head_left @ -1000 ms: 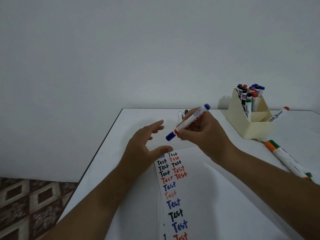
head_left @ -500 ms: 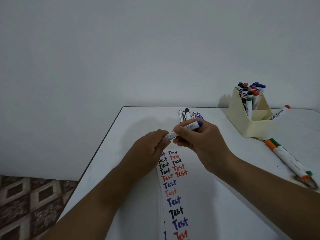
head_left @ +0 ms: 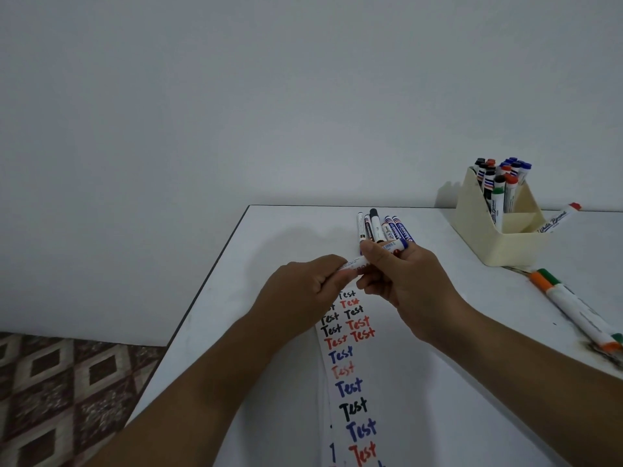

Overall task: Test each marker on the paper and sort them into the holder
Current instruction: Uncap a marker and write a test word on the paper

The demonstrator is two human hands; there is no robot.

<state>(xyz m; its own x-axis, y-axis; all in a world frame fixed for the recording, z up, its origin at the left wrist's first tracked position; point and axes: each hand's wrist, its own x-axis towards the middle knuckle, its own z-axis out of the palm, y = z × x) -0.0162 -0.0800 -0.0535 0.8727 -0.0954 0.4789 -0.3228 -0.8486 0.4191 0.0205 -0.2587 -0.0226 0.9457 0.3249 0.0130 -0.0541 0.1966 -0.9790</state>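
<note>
The right hand [head_left: 409, 279] is gripping the barrel of a blue marker [head_left: 377, 252], fingers curled round it, with the blue end showing past the fingers toward the holder side. The left hand [head_left: 303, 288] is closing its fingers round the other end of that same marker, hiding the cap there, so both hands are holding one marker between them just above the top of the paper [head_left: 397, 382]. This is looking like the uncapping step: the next move is probably calling for the hands to pull apart along the barrel, then for the right hand to be bringing the tip down onto a bare patch of paper beside the column of "Test" words in black, red and blue. Just beyond the hands, a row of loose markers [head_left: 379, 227] is lying on the desk [head_left: 269, 237], apparently waiting to be tested. Farther right, the cream holder [head_left: 502, 244] is standing with many markers upright in its rear compartment, and a red-capped marker [head_left: 558, 219] is leaning beside it. Near the right edge, an orange marker [head_left: 573, 315] and a green marker [head_left: 553, 281] are lying side by side.
</note>
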